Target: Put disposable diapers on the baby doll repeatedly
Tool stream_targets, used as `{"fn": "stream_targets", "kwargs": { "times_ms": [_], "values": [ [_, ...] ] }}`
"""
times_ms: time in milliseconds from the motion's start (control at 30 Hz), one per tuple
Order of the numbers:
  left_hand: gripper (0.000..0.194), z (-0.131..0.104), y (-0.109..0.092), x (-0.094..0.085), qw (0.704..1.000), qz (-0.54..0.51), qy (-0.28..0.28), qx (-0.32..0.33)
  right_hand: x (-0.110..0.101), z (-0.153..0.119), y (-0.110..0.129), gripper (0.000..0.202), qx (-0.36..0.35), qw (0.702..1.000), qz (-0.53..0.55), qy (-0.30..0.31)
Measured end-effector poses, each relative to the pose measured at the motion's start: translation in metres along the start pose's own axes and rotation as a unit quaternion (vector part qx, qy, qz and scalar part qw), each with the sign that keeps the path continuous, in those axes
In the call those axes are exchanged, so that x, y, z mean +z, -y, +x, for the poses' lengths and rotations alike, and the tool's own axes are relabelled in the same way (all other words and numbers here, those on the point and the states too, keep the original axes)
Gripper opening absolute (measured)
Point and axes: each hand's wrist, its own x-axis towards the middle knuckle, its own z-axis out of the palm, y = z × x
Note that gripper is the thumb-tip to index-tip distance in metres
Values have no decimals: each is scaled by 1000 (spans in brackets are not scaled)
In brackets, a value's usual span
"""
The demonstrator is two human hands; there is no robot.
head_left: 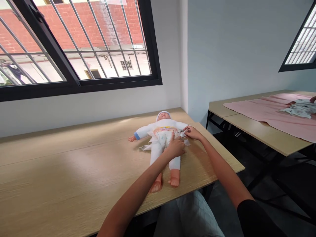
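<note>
A baby doll point(174, 123) lies on its back on the table, its head away from me and its bare feet toward me. It wears a white outfit with blue cuffs and a white cap. Around its hips is a white diaper point(164, 134) with a coloured printed waistband; one side wing point(146, 147) lies spread out on the left. My left hand point(175, 147) grips the diaper's front near the doll's hip, thumb up, its other fingers partly hidden. Beside it, my right hand point(193, 133) is closed in a pinch on the diaper's right-hand side edge.
The wooden table point(74, 177) runs left beneath a barred window point(103, 80); its right edge is close to the doll. Across a gap at right stands another table point(261, 131) with a pink cloth point(261, 108), patterned fabric point(300, 108) and part of another person's hand point(313, 99).
</note>
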Motion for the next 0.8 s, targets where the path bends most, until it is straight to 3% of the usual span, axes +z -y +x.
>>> {"fn": "stream_targets", "kwargs": {
  "times_ms": [300, 600, 733, 800],
  "values": [
    [21, 6, 3, -8, 987, 43, -85, -129, -18, -7, 15, 13, 1, 996, 88, 27],
    [29, 9, 3, -14, 992, 69, -100, -40, -22, -24, 44, 33, -16, 974, 204, 94],
    [34, 5, 7, -18, 978, 87, -173, -82, -20, -24, 45, 31, -5, 966, 247, 78],
    [44, 3, 13, -16, 981, 71, -153, -98, -19, -23, 42, 32, -3, 956, 280, 83]
  ]
}}
